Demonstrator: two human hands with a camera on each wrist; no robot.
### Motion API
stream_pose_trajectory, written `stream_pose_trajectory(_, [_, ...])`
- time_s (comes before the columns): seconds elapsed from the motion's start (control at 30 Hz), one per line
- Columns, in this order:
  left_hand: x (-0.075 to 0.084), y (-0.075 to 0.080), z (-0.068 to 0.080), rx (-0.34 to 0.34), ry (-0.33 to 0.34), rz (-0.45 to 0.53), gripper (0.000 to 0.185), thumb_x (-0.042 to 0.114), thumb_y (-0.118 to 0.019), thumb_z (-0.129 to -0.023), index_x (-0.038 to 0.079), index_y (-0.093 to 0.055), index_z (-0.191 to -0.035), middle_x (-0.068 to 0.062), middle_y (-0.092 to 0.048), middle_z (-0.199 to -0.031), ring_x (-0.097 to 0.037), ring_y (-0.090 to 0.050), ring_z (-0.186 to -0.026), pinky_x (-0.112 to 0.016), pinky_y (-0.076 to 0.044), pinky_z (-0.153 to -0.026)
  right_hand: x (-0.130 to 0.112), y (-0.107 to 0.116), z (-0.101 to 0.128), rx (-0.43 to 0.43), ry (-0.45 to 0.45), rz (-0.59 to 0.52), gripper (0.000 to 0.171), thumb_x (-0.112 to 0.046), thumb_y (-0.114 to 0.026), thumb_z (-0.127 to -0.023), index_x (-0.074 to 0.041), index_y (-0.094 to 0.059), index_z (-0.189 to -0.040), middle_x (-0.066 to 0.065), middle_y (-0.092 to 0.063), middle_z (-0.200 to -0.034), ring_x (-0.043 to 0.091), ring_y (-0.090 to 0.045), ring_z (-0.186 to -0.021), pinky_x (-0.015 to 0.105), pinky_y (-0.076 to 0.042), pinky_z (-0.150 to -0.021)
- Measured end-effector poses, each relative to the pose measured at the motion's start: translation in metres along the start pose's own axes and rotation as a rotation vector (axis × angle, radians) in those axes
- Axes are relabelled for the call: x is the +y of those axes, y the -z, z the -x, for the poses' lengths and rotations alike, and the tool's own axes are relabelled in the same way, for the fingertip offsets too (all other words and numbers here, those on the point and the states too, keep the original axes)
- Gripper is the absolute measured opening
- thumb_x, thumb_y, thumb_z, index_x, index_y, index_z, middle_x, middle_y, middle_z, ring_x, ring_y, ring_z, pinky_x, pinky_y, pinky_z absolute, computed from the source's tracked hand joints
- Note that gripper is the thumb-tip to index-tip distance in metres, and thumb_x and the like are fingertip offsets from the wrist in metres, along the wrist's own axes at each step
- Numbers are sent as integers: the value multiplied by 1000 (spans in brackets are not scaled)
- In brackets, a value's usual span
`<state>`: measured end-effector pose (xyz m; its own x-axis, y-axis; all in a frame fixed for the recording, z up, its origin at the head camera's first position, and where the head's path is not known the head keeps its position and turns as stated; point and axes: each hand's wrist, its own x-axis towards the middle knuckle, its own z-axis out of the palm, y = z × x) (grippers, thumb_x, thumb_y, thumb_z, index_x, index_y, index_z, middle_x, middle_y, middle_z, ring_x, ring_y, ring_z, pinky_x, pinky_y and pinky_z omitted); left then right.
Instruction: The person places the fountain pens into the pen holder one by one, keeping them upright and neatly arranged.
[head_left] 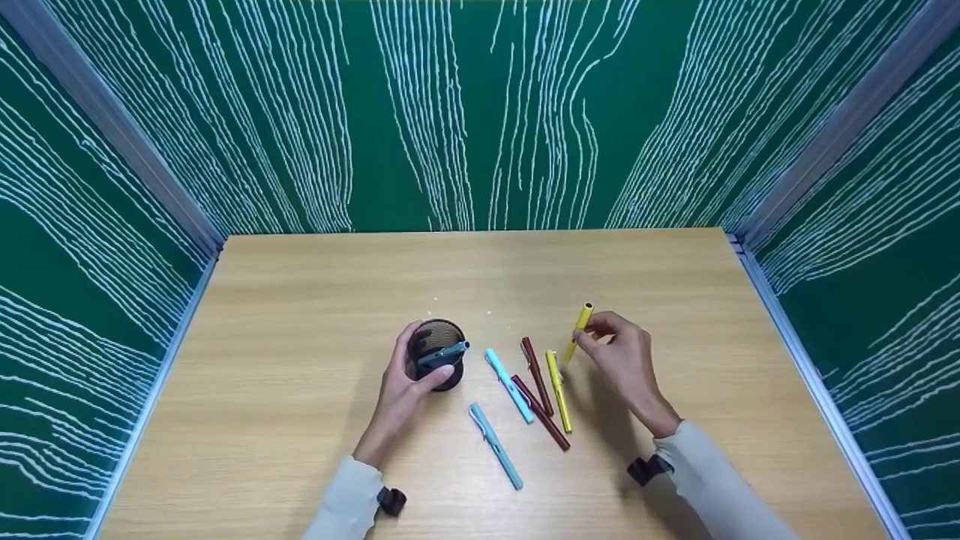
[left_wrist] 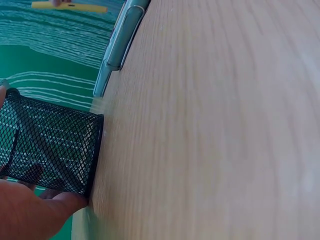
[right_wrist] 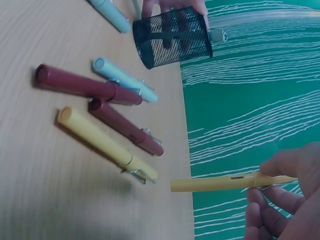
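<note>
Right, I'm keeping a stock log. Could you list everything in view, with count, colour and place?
Table: 1, light wood, under everything
Cup: 1, black mesh, in the left hand
Cup pen: at least 1, blue-green, in the cup
Light blue pen: 1, on the table
Teal pen: 1, on the table, nearest the person
Red pens: 2, dark red, on the table
Yellow pens: 2, one on the table, one in the right hand
Walls: 3, green, white-lined, behind and either side
Wrist units: 2, black, one per wrist
Sleeves: 2, pale grey, on the arms
</note>
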<state>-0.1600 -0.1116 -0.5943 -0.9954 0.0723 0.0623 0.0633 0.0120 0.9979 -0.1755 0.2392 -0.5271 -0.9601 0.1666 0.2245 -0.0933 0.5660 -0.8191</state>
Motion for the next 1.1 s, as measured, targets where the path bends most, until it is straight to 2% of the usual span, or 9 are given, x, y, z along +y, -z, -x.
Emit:
stream_pose_trajectory(0.17, [1, 1, 1, 3, 2, 4, 93, 22, -89, -94, 22, -36, -171, -10, -43, -171, -34, -40, -159, -54, -26, -133, -12, -4, 0, -6, 29, -43, 8, -5, -83, -93, -5, -83, -101, 6, -78, -91, 18, -69, -84, 17, -47, -69])
stream_pose_trajectory(0.4, [-1, 2, -1, 2, -32, 35, 91, 15, -88, -94, 15, -37, -170, -12, -48, -167, -34, -44, -156, -54, -28, -132, -26, -12, -4, -23, 53, -133, 9, -2, -84, -93, -3, -82, -102, 9, -80, -94, 22, -71, -81, 17, -54, -69])
stream_pose_trajectory(0.5, [0, 3, -1, 6, -22, 15, 91, 17, -88, -95, 17, -37, -170, -12, -47, -168, -34, -42, -157, -55, -26, -133, -31, -17, -4, -22, 63, -137, 10, -2, -84, -92, -3, -82, -102, 10, -81, -95, 19, -72, -82, 17, -55, -71])
stream_pose_trajectory(0.77, [-1, 1, -1, 1, 1, -9, 91, 23, -88, -95, 23, -38, -170, -9, -46, -170, -33, -41, -158, -57, -25, -133, -44, -29, -4, -54, 58, -158, 11, -4, -85, -93, -3, -82, -104, 9, -80, -99, 23, -71, -89, 20, -55, -76])
stream_pose_trajectory(1.1, [-2, -1, -2, 4, -10, 1, 91, 21, -89, -94, 21, -38, -170, -10, -47, -169, -32, -42, -158, -54, -24, -133, -63, -45, -3, -116, 51, -208, 13, -9, -84, -96, -6, -82, -108, 8, -80, -103, 25, -71, -91, 24, -57, -78])
